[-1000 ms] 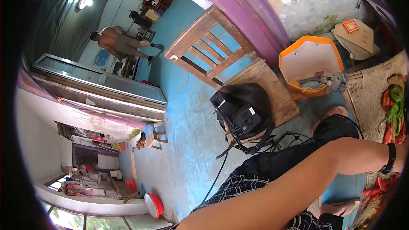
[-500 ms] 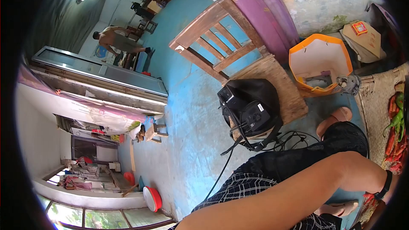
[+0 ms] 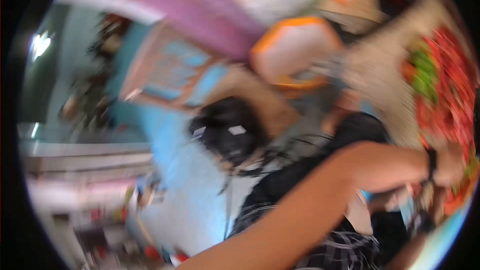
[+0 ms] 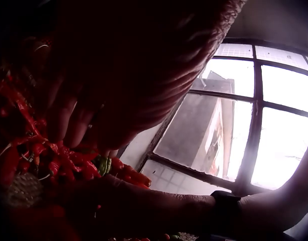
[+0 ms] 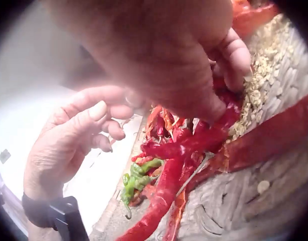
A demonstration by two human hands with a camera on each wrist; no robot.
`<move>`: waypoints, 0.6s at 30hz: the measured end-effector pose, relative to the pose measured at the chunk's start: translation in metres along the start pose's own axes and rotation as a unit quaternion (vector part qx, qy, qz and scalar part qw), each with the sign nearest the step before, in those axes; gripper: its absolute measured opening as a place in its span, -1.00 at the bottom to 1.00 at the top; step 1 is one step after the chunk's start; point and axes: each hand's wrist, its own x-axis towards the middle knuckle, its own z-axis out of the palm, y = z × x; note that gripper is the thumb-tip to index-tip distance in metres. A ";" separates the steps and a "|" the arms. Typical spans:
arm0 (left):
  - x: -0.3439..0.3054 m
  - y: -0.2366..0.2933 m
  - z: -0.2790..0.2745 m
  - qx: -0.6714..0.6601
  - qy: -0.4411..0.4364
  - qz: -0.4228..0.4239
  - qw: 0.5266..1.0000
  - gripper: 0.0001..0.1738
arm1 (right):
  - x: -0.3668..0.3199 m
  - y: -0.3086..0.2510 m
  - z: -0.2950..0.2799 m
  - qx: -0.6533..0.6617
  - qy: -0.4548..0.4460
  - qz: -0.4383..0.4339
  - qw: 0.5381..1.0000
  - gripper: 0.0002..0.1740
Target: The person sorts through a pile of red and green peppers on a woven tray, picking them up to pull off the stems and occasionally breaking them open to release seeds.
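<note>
In the right wrist view my right hand [image 5: 159,60] is bent over the heap, thumb and fingers around a dark red pepper [image 5: 231,113]. My left hand [image 5: 68,135] is beside it, fingers loosely bent, with nothing visible in them. Long red peppers [image 5: 169,186] and a green pepper [image 5: 139,178] lie below the hands. The left wrist view is dark, with my left hand [image 4: 129,65] above red peppers [image 4: 76,163]. In the blurred head view my right hand [image 3: 448,164] is at the edge of the pepper heap [image 3: 450,85].
The peppers lie on a woven mat [image 3: 380,65], with pale seeds [image 5: 264,75] scattered on it. Behind it are an orange-rimmed container [image 3: 297,52] and a cardboard box [image 3: 350,7]. A black bag [image 3: 227,130] is on a wooden chair [image 3: 272,100], with cables beside it.
The head view has swung toward the mat, so more of the red and green peppers shows, and the chair and container appear further left. A second wristband has come into view at lower right.
</note>
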 end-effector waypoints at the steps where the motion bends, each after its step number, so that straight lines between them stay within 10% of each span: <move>1: -0.005 -0.005 0.010 -0.037 0.066 0.024 0.997 -0.87 | -0.004 0.001 -0.003 -0.001 -0.007 0.013 1.000 -0.72; 3: -0.006 -0.027 -0.107 -0.211 0.027 0.090 0.973 -0.89 | 0.001 -0.008 -0.003 0.045 -0.023 0.044 0.998 -0.72; 10: 0.026 -0.030 -0.104 -0.210 -0.118 0.012 0.971 -0.57 | -0.007 -0.047 -0.035 0.385 0.060 0.069 0.919 -0.83; 18: 0.027 -0.009 -0.083 -0.420 -0.230 -0.165 0.862 -0.48 | -0.012 -0.037 -0.041 0.300 -0.098 0.031 0.948 -0.80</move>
